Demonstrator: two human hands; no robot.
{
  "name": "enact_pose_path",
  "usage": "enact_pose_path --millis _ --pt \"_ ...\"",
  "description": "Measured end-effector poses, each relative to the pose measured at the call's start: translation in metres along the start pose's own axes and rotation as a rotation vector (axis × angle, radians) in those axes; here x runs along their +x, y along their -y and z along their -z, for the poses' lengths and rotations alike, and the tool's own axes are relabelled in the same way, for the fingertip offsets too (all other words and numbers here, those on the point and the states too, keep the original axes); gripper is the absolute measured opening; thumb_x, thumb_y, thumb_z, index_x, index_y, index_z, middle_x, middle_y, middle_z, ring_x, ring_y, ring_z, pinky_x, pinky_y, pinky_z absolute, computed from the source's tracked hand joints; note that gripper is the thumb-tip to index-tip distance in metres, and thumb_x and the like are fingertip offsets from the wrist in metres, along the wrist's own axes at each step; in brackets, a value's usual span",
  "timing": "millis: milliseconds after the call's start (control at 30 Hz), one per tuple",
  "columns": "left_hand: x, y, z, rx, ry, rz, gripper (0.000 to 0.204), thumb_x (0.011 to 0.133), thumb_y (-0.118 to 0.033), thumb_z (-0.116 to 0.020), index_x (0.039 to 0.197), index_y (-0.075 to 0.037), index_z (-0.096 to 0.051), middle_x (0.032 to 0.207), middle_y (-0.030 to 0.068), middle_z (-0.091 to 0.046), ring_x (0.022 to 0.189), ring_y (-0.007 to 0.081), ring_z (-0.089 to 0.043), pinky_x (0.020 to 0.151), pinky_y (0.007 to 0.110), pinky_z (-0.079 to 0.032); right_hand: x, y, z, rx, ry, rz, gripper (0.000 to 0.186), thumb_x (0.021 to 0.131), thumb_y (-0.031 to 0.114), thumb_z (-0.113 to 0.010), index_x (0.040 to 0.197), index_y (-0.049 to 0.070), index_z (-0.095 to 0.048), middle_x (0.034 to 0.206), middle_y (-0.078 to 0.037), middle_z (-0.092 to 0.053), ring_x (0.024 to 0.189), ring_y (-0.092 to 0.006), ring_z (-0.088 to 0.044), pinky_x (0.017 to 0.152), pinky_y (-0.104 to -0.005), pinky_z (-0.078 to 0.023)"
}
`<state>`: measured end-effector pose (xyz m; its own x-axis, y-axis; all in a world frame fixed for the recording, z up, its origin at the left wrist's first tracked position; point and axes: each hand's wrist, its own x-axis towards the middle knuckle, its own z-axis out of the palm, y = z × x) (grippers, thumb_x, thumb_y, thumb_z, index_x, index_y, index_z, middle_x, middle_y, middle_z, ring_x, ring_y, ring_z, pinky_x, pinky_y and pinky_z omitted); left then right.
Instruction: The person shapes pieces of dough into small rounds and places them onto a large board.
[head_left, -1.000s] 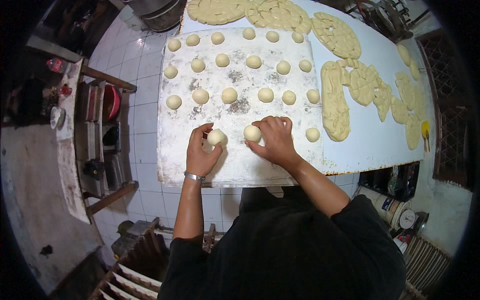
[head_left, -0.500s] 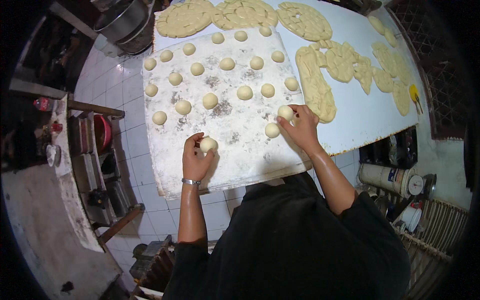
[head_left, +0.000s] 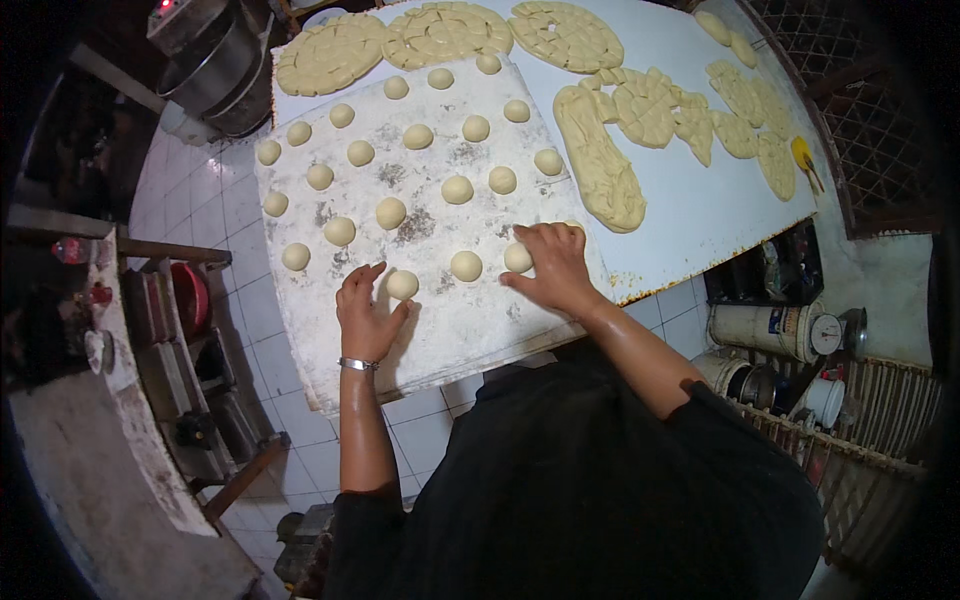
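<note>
Rows of pale round dough balls rest on a floury, dark-stained board [head_left: 440,330]. My left hand [head_left: 365,315] is open over the board's near left part, fingers and thumb apart, beside a dough ball [head_left: 402,285]. My right hand [head_left: 555,268] curls round another dough ball [head_left: 518,257] at the near right, fingertips above it and thumb below. A pale bit of dough [head_left: 576,228] shows just behind that hand's knuckles, partly hidden. Between my hands sits a single dough ball [head_left: 466,265].
Beyond the board, a white table [head_left: 690,220] bears a long dough slab [head_left: 600,165], scored dough rounds [head_left: 447,35] and a yellow tool [head_left: 803,155]. A metal mixing bowl [head_left: 215,65] stands far left. Shelving [head_left: 190,370] is at left; a round-dialled scale [head_left: 825,334] is at right.
The view has shifted slightly. My left hand has spread its fingers away from its dough ball. My right hand has come lower and leftward, and a dough ball now sits between the hands.
</note>
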<state>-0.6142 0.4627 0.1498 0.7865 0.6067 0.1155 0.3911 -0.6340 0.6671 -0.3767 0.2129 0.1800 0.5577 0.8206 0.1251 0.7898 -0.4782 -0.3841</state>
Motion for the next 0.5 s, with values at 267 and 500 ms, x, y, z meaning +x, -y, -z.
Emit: enact_pose_path --millis 267,500 --pt "0.009 -0.004 -0.018 -0.013 0.001 0.079 0.042 0.076 -0.013 -0.084 0.117 -0.011 -0.078 0.116 0.0137 -0.074 0.108 0.0355 -0.068 0.095 0.047 -0.056 0.004 -0.022 -0.029 -0.026 -0.114 -0.05 0.047 0.079 0.041 -0.089 0.114 0.013 -0.075 0.114 -0.006 -0.068 0.116 -0.0271 -0.056 0.108 -0.0542 -0.031" --pt "0.007 -0.005 -0.018 0.073 0.025 0.157 0.051 0.075 -0.015 -0.086 0.124 -0.008 -0.075 0.122 0.0158 -0.072 0.116 0.0375 -0.065 0.104 0.049 -0.052 -0.002 -0.021 -0.003 -0.001 -0.124 0.033 0.078 0.075 0.055 -0.089 0.134 0.008 -0.069 0.126 -0.007 -0.065 0.122 -0.0276 -0.055 0.11 -0.0515 -0.033"
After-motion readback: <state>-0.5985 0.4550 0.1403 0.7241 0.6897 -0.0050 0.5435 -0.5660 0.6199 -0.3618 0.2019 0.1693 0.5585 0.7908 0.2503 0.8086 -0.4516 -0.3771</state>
